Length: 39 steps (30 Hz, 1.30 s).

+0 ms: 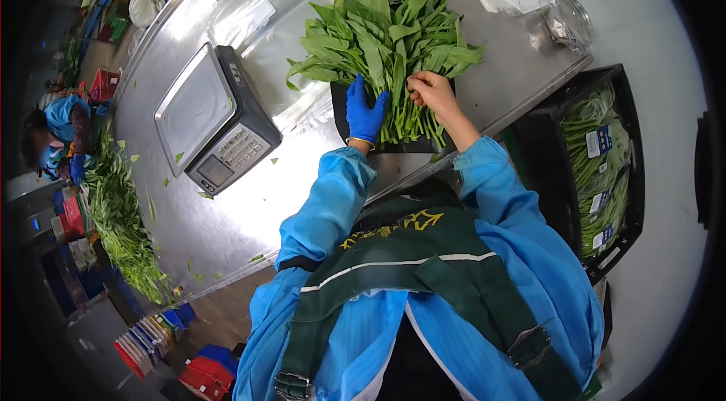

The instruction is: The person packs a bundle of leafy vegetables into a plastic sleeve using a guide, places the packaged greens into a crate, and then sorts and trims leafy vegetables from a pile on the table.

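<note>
Over on the left, loose greens [125, 231] lie heaped at the end of the metal table [189, 231], then a scale [242, 110], then the left hand [366, 112] in a blue glove [365, 125], thumb apart from the fingers, laid against a full leafy bunch [389, 38]. That bunch sits on a black tray [404, 148] near the table's edge, broad bright-green leaves fanned out above long paler stems, and the bare right hand [432, 91] pinches thumb to fingers over it, on what I can't tell. Right of them, a black crate [639, 174] holds labelled greens [603, 174].
</note>
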Motion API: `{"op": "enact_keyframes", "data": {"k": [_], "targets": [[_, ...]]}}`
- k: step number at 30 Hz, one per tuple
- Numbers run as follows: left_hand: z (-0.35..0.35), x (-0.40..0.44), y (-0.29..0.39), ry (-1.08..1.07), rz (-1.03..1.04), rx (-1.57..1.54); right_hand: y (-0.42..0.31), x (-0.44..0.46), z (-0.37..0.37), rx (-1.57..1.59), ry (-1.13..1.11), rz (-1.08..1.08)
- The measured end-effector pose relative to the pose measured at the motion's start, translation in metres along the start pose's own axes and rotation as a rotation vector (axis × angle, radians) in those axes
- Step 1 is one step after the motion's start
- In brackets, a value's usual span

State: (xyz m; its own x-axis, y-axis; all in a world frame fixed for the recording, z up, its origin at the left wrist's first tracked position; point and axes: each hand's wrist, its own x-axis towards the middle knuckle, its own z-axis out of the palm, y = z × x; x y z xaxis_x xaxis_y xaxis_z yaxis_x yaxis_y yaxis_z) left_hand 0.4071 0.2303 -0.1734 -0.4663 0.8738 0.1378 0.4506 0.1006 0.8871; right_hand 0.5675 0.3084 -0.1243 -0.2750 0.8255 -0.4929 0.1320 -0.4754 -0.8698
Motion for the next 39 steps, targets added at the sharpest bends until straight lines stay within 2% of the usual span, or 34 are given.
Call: {"op": "enact_keyframes", "data": {"k": [3, 7, 18, 20, 23, 24, 26, 27, 31, 33, 39], "targets": [[-0.005, -0.001, 0.011, -0.049, -0.069, 0.028, 0.002, 0.002, 0.000, 0.046, -0.006, -0.017], [-0.013, -0.004, 0.026, -0.143, -0.016, 0.152, 0.000, 0.005, 0.011, 0.001, 0.061, -0.091], [-0.006, -0.005, -0.004, -0.064, 0.091, -0.050, 0.003, -0.002, 0.010, -0.084, 0.151, -0.124], [-0.006, -0.006, -0.005, -0.048, 0.122, -0.052, -0.003, -0.014, 0.013, -0.317, 0.381, -0.454], [-0.002, -0.007, -0.010, -0.034, 0.135, -0.032, -0.029, -0.034, 0.025, -0.496, 0.283, -0.492], [-0.002, -0.008, -0.011, -0.031, 0.147, -0.009, -0.024, -0.032, 0.027, -0.497, 0.285, -0.490], [0.000, -0.007, -0.013, -0.029, 0.163, 0.013, -0.010, -0.017, 0.029, -0.733, 0.178, -0.409], [0.001, -0.007, -0.013, -0.025, 0.170, 0.000, -0.009, -0.009, 0.029, -0.846, 0.124, -0.268], [-0.003, -0.006, -0.007, -0.046, 0.106, -0.021, -0.002, 0.000, 0.028, -0.704, 0.034, -0.117], [-0.007, -0.008, 0.004, -0.057, 0.078, 0.000, -0.003, -0.003, 0.025, -0.475, 0.028, -0.014], [-0.009, -0.008, 0.014, -0.109, 0.044, 0.103, -0.010, -0.015, 0.017, -0.501, 0.003, -0.021]]}}
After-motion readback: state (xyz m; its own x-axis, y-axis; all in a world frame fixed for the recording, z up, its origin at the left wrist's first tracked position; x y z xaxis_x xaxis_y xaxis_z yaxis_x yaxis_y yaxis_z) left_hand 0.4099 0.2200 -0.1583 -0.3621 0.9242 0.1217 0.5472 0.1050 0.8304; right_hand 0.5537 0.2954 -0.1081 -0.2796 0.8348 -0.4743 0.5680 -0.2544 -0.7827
